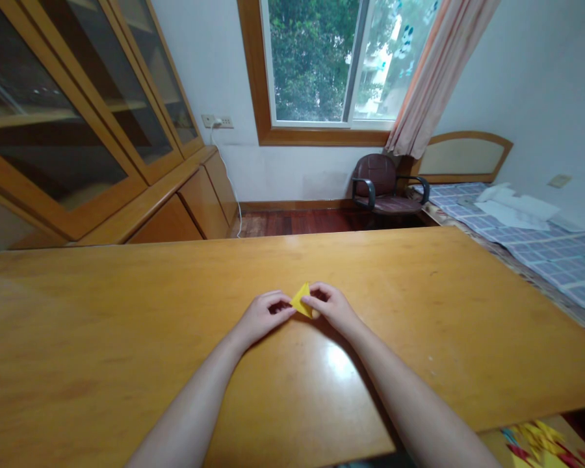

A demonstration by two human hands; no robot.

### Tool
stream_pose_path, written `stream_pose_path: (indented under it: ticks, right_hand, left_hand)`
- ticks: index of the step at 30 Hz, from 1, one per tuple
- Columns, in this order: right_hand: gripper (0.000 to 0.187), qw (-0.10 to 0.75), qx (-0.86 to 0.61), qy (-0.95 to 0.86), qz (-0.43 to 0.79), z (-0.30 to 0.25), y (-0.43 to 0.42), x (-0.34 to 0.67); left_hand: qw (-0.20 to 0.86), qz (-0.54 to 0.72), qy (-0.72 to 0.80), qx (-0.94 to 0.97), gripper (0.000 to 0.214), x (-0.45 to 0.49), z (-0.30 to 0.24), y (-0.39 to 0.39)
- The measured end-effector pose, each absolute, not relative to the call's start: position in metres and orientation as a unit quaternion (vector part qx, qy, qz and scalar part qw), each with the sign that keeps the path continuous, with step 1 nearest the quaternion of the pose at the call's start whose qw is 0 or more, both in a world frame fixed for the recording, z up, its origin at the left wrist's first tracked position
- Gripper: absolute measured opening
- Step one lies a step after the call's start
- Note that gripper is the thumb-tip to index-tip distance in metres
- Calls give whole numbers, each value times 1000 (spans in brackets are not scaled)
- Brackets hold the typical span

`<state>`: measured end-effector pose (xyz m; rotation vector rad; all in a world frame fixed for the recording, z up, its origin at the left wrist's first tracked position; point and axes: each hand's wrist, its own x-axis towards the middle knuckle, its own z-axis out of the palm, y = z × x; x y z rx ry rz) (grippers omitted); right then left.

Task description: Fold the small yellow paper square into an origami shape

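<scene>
A small folded piece of yellow paper (301, 301), with pointed corners, is held between my two hands just above the middle of the wooden table (127, 338). My left hand (268, 313) pinches its left corner between thumb and fingers. On the other side, my right hand (330, 305) grips the paper with the thumb on its near face and fingers behind it. Those fingers hide part of the right edge.
Glass-doored cabinets (121, 84) stand at the left. Beyond the table are a window (316, 58), a dark red armchair (377, 182) and a bed (541, 240) on the right. Yellow and red folded papers (541, 442) lie at the lower right, below the table edge.
</scene>
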<state>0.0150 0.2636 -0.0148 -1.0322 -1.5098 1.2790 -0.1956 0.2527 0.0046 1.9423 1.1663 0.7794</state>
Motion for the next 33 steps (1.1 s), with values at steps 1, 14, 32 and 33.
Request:
stream_pose_path:
  ticks: [1, 14, 32, 33]
  right_hand:
    - [26, 442, -415, -603, 519, -16, 264, 15]
    - [27, 442, -425, -600, 514, -16, 263, 11]
    - [46, 429, -414, -575, 560, -12, 256, 7]
    - [46, 435, -411, -569, 564, -13, 257, 7]
  left_hand:
    - [367, 304, 452, 754, 19, -195, 5, 252]
    - [362, 298, 467, 750, 23, -192, 6, 251]
    - [360, 309, 458, 751, 28, -193, 4, 252]
    - [361, 308, 459, 751, 28, -193, 4, 252]
